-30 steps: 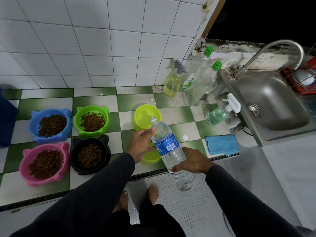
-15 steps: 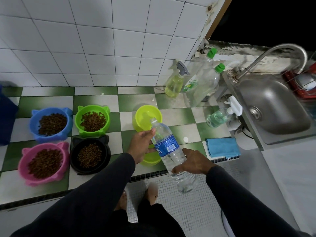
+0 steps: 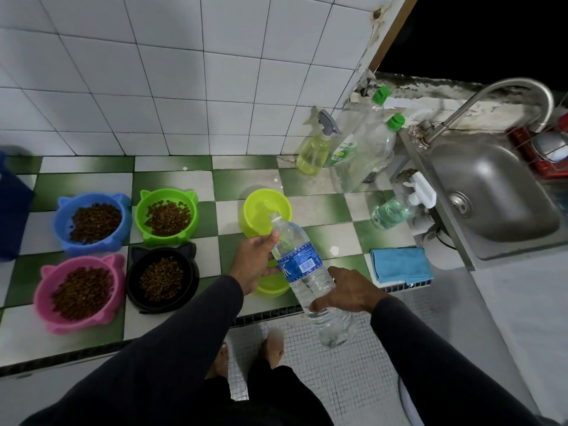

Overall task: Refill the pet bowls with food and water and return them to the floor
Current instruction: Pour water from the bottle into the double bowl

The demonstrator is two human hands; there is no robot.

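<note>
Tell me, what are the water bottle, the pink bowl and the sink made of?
The water bottle looks like thin clear plastic: see-through, ridged, with a printed blue label. The pink bowl seems to be moulded plastic with a smooth matte look. The sink looks like brushed steel: grey, with a soft metallic shine.

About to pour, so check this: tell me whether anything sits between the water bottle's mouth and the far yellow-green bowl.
Nothing visible does. The bottle mouth overlaps the bowl near rim, with no cap visible. The left hand grips the neck and the right hand the lower body, both clear of the mouth.
</note>
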